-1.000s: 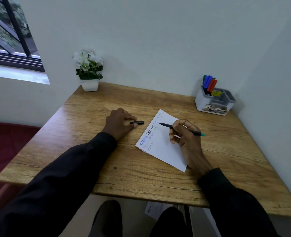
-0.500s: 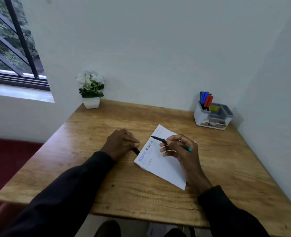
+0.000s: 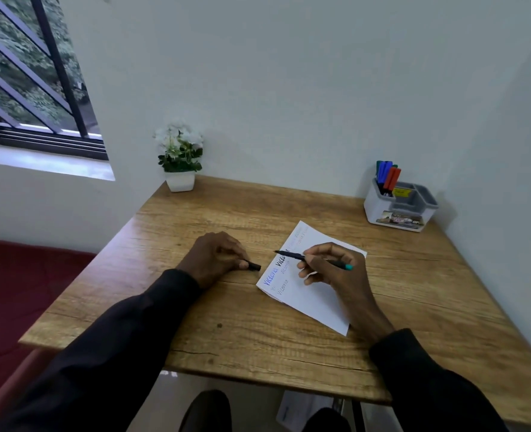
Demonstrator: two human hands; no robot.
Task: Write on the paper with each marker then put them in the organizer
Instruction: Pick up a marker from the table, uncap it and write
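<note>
A white sheet of paper (image 3: pixel 315 294) lies angled on the wooden table (image 3: pixel 258 335), with several written words along its left side. My right hand (image 3: pixel 329 266) holds a black marker (image 3: pixel 292 255) with a teal end, its tip over the paper's upper left part. My left hand (image 3: pixel 215 255) rests on the table just left of the paper, fingers closed on the marker's black cap (image 3: pixel 253 265). A white and grey organizer (image 3: pixel 398 202) stands at the back right, with blue, red and green markers (image 3: pixel 387 177) upright in its left compartment.
A small white pot of white flowers (image 3: pixel 180 160) sits at the table's back left corner. A wall runs close along the right side of the table. A window is at the upper left. Red flooring lies to the left.
The view has tilted up, so everything sits lower in frame. My left hand has drawn the cap in closer to the paper's edge. My right hand keeps the marker over the paper.
</note>
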